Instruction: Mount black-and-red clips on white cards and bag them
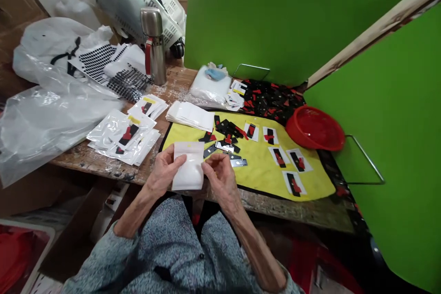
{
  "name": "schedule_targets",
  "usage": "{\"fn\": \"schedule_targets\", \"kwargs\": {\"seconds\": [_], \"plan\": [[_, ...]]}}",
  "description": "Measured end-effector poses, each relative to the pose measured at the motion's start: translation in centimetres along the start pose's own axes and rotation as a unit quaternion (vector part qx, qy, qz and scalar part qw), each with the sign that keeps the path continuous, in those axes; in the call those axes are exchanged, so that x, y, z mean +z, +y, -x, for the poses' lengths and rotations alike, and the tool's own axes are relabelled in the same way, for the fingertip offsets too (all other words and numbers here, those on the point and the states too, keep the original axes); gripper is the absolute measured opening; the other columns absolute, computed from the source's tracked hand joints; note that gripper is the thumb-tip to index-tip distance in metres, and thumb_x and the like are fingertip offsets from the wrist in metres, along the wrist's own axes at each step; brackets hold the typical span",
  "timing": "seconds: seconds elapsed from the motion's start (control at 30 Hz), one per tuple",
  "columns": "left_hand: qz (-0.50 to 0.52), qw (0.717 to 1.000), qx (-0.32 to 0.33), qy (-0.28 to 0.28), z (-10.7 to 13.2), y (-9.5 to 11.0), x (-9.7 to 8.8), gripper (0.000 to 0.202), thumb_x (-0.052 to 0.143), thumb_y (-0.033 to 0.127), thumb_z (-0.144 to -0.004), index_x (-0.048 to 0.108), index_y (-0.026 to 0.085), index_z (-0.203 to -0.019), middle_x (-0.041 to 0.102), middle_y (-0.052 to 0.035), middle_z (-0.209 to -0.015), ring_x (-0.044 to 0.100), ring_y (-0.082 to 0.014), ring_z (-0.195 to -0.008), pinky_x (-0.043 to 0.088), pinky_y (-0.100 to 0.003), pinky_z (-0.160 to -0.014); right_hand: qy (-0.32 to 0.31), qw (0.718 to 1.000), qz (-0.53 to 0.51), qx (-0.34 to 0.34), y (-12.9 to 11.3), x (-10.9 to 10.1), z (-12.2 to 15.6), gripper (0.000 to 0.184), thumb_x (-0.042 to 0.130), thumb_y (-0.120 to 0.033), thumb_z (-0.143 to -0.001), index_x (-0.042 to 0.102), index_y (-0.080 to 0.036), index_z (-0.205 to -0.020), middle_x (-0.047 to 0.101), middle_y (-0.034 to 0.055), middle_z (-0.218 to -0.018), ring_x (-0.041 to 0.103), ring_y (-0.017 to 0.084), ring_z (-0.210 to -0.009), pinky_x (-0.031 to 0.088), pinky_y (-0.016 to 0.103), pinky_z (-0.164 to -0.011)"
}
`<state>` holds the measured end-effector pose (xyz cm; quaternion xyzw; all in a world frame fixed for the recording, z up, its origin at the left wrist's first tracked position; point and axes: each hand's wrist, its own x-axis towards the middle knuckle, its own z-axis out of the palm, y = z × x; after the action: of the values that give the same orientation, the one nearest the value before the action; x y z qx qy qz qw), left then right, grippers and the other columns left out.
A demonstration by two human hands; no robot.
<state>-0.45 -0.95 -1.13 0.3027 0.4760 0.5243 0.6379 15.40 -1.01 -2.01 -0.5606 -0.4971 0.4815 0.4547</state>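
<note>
Speckled sleeves (165, 248) end in the left hand (165, 170) and right hand (220, 177), both pinching a white pouch (193, 177); filled packets (122, 135) lie stacked on the left of the worktop (89, 158), while black-and-red pieces (225, 131) lie unpacked on yellow cloth (262, 170).

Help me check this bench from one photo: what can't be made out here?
Head view only:
The white pouch between the left hand and right hand: the fingers cover parts of it, so any contents are unclear.
The black and red pieces on the yellow cloth: they overlap, and details are too small.
The cards in the clear bags: lettering too small to read.
The red thing in the bin: cut off by the lower left edge.
</note>
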Motion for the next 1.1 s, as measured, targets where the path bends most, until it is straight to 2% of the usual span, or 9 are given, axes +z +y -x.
{"fn": "schedule_targets", "kwargs": {"seconds": [0.1, 0.23, 0.3, 0.4, 0.47, 0.53, 0.67, 0.87, 1.1], "plan": [[-0.129, 0.982, -0.035, -0.132, 0.3, 1.0, -1.0, 0.032, 0.068, 0.037, -0.077, 0.066, 0.014, -0.099, 0.071, -0.0049, -0.088, 0.063, -0.0165, -0.074, 0.049, -0.026, -0.067, -0.086, 0.988, 0.11, -0.062, -1.5, -2.1, -1.0, 0.035, 0.064, -0.041, -0.081, 0.055, -0.021, -0.109, 0.06, 0.0075, -0.108, 0.056, 0.02, -0.098, 0.046, 0.035, -0.083], [-0.324, 0.92, 0.033, -0.221, 0.4, 1.9, -1.1, 0.023, 0.059, 0.029, -0.082, 0.064, 0.016, -0.101, 0.068, -0.0033, -0.087, 0.062, -0.0173, -0.077, 0.049, -0.029, -0.069, -0.272, 0.931, 0.231, -0.08, -3.5, -3.8, -2.0, 0.013, 0.052, -0.026, -0.087, 0.062, -0.018, -0.085, 0.064, 0.0022, -0.082, 0.056, 0.015, -0.075, 0.041, 0.03, -0.07], [-0.428, 0.881, 0.13, -0.156, 0.6, 2.2, -0.7, 0.024, 0.06, 0.024, -0.08, 0.063, 0.018, -0.103, 0.067, -0.0042, -0.093, 0.061, -0.0196, -0.086, 0.049, -0.033, -0.079, -0.275, 0.929, 0.242, -0.061, -3.7, -4.0, -1.9, 0.017, 0.05, -0.025, -0.088, 0.059, -0.018, -0.076, 0.059, -0.0005, -0.07, 0.051, 0.013, -0.065, 0.037, 0.027, -0.063], [-0.504, 0.831, 0.237, -0.004, 1.6, 2.3, 0.0, 0.014, 0.058, 0.019, -0.078, 0.061, 0.018, -0.092, 0.064, -0.0047, -0.089, 0.06, -0.0196, -0.086, 0.048, -0.035, -0.082, -0.219, 0.958, 0.179, -0.041, -3.0, -3.7, -1.3, 0.023, 0.053, -0.032, -0.087, 0.052, -0.019, -0.068, 0.05, -0.003, -0.062, 0.044, 0.011, -0.059, 0.033, 0.025, -0.057], [-0.477, 0.852, 0.215, -0.005, 2.4, 1.9, 0.5, 0.007, 0.055, 0.018, -0.081, 0.059, 0.019, -0.086, 0.061, -0.0012, -0.077, 0.058, -0.0151, -0.072, 0.048, -0.03, -0.072, -0.187, 0.973, 0.127, -0.037, -2.6, -3.2, -0.7, 0.026, 0.057, -0.036, -0.084, 0.05, -0.019, -0.066, 0.048, -0.0039, -0.061, 0.042, 0.011, -0.058, 0.033, 0.025, -0.056], [-0.398, 0.905, 0.139, -0.062, 3.0, 1.4, 1.0, 0.005, 0.055, 0.021, -0.084, 0.059, 0.019, -0.087, 0.06, 0.0012, -0.071, 0.057, -0.012, -0.064, 0.047, -0.025, -0.065, -0.163, 0.981, 0.099, -0.035, -2.6, -2.7, -0.1, 0.027, 0.059, -0.038, -0.082, 0.049, -0.02, -0.065, 0.048, -0.0045, -0.06, 0.041, 0.01, -0.057, 0.033, 0.024, -0.056], [-0.201, 0.974, 0.005, -0.101, 2.9, 0.4, 1.4, 0.02, 0.064, 0.037, -0.083, 0.058, 0.018, -0.084, 0.064, -0.0002, -0.078, 0.06, -0.0124, -0.071, 0.049, -0.024, -0.069, -0.138, 0.983, 0.108, -0.05, -3.3, -1.7, 0.7, 0.026, 0.061, -0.032, -0.08, 0.047, -0.02, -0.062, 0.047, -0.0056, -0.056, 0.041, 0.01, -0.055, 0.032, 0.023, -0.054], [-0.14, 0.982, -0.016, -0.127, 2.4, 0.5, 1.2, 0.031, 0.063, 0.046, -0.084, 0.063, 0.017, -0.076, 0.063, -0.0005, -0.069, 0.058, -0.0119, -0.064, 0.048, -0.024, -0.063, -0.158, 0.974, 0.133, -0.088, -3.5, -1.4, 1.0, 0.026, 0.059, -0.028, -0.084, 0.048, -0.02, -0.062, 0.05, -0.005, -0.058, 0.044, 0.01, -0.056, 0.033, 0.023, -0.056], [-0.159, 0.978, -0.043, -0.128, 2.4, 0.1, 0.8, 0.032, 0.057, 0.04, -0.085, 0.064, 0.016, -0.067, 0.066, -0.004, -0.063, 0.06, -0.0142, -0.061, 0.046, -0.025, -0.058, -0.26, 0.964, 0.06, -0.018, -2.1, -2.2, 0.3, 0.032, 0.056, -0.04, -0.09, 0.051, -0.019, -0.067, 0.05, -0.0044, -0.063, 0.044, 0.01, -0.058, 0.035, 0.022, -0.054]]}}
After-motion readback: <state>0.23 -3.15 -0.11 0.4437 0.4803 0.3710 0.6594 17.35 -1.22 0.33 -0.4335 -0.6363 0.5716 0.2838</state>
